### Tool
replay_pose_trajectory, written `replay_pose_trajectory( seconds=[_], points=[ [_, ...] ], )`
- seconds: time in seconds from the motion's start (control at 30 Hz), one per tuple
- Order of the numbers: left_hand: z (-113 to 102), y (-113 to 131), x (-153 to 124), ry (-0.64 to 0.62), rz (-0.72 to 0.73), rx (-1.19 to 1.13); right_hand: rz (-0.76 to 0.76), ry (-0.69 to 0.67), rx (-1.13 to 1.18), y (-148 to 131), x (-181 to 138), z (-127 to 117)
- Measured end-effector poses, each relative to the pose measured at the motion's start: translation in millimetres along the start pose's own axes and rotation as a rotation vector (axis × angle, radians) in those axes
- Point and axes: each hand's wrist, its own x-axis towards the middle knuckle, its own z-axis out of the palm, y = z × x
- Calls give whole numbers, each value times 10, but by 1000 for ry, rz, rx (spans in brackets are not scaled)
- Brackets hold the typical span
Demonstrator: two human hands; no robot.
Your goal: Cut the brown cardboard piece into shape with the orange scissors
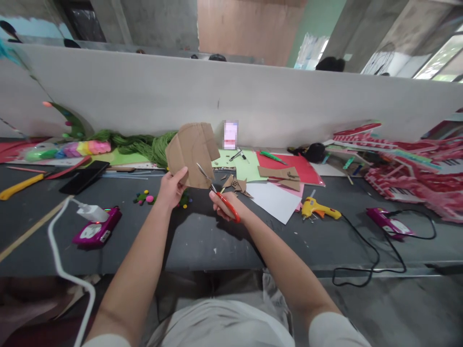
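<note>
My left hand (172, 187) grips the lower edge of a brown cardboard piece (191, 150) and holds it upright above the dark table (202, 236). A curved line is drawn on the cardboard. My right hand (223, 204) is closed round the red handles of a pair of scissors (217, 192). The scissor blades point up and left and touch the cardboard's lower right edge. Cardboard scraps (237, 185) lie just behind my right hand.
A yellow glue gun (318, 208) with a black cord lies right of centre. Pink power strips (97, 231) sit left and right (388, 222). A black phone (85, 176), coloured pom-poms (146, 196), green yarn (144, 143), paper sheets (275, 200) and red-white paper stacks (408, 164) crowd the table.
</note>
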Motion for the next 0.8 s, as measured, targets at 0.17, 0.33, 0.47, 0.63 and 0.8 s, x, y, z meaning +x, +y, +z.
replay_pose_trajectory(
  seconds=[0.17,0.33,0.47,0.63,0.8],
  points=[
    [-47,-7,17,-13,36,52,-1,-46,-6,28,-7,-19],
    [-56,-37,3,-41,82,81,3,-29,-4,45,-2,-1],
    [-45,-36,-11,-37,76,75,-9,-9,-12,60,-8,7],
    [-32,-26,-25,-15,68,51,32,31,-61,83,-7,-16],
    [-40,-45,-15,-17,64,31,4,26,-44,64,1,12]
  ],
)
